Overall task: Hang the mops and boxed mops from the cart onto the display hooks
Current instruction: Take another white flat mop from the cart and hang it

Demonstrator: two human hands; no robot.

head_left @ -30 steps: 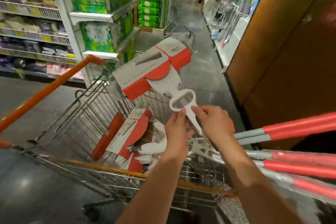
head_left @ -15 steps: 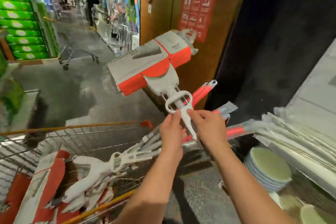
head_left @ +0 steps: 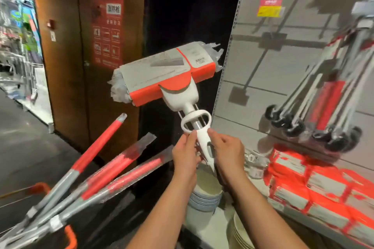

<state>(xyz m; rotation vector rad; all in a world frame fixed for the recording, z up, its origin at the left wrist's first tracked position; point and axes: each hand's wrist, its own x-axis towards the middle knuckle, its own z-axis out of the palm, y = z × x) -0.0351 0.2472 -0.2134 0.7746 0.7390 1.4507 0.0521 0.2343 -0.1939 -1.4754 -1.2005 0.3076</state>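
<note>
Boxed mop (head_left: 168, 75) held head-up: my left hand (head_left: 185, 154) and right hand (head_left: 227, 152) both pinch its white handle, steadying it for hanging.

Left hand (head_left: 185, 152), right hand (head_left: 227, 150): pinching grip.

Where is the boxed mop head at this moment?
Centre of the head view: the boxed mop head is held up by both hands, between the brown door and the display panel.

Hanging mops (head_left: 323, 95) blurred, edge-cropped
</note>
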